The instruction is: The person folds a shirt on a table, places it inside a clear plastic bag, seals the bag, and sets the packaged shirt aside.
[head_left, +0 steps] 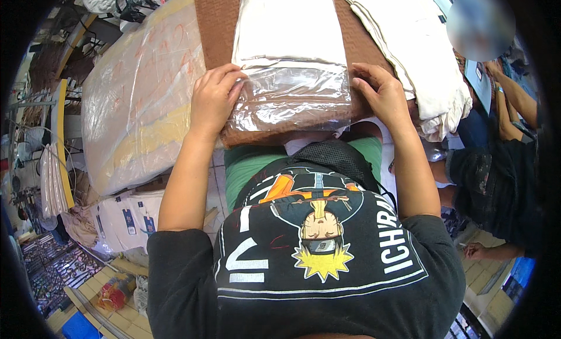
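Note:
A folded white garment (292, 29) lies inside a clear plastic bag (298, 99) in front of me. The bag's unfilled end reaches toward the near edge of the brown-covered table. At the bag's left edge, beside the garment's lower fold, my left hand (215, 96) has its fingers curled and thumb tip close to them, gripping the plastic. My right hand (383, 96) is by the bag's right edge. Its fingers are bent but stand apart from the thumb, and nothing shows between them.
Brown textured cloth (215, 23) covers the table. A stack of white garments (403, 41) lies to the right, and a large plastic-wrapped bundle (140, 99) to the left. Another person's arm (517, 96) shows at far right. Wrapped items with dark tags (125, 219) sit lower left.

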A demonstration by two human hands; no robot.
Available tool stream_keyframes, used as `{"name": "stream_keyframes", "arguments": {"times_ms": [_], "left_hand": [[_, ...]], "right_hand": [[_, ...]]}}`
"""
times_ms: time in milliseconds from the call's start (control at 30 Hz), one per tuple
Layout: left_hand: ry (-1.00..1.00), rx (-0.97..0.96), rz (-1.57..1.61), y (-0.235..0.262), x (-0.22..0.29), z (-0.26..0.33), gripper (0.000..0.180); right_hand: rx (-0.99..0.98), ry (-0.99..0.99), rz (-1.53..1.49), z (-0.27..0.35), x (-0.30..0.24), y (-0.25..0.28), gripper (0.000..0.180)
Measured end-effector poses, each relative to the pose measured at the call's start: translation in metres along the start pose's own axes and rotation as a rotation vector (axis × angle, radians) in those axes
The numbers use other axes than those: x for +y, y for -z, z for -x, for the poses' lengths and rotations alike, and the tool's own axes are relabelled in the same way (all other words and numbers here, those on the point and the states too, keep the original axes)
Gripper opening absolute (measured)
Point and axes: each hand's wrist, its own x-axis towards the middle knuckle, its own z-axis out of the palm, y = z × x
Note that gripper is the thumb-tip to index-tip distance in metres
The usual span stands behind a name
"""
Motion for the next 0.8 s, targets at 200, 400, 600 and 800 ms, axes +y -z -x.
{"name": "stream_keyframes", "arguments": {"times_ms": [200,400,600,800], "left_hand": [[-0.157,0.048,-0.017,0.001,0.017,-0.015,0.034],[-0.113,0.071,0.147,0.000,0.032,-0.026,0.016],[-0.042,0.106,0.274,0.006,0.057,-0.035,0.018],[-0.034,0.148,0.167,0.000,0.057,-0.020,0.023]], "right_hand": [[0.088,0.026,-0.026,0.011,-0.002,0.002,0.024],[-0.009,0.333,-0.112,0.029,-0.054,-0.015,0.021],[-0.087,0.598,0.081,0.032,-0.061,-0.068,0.041],[-0.095,0.513,0.303,0.009,-0.053,-0.099,0.051]]}}
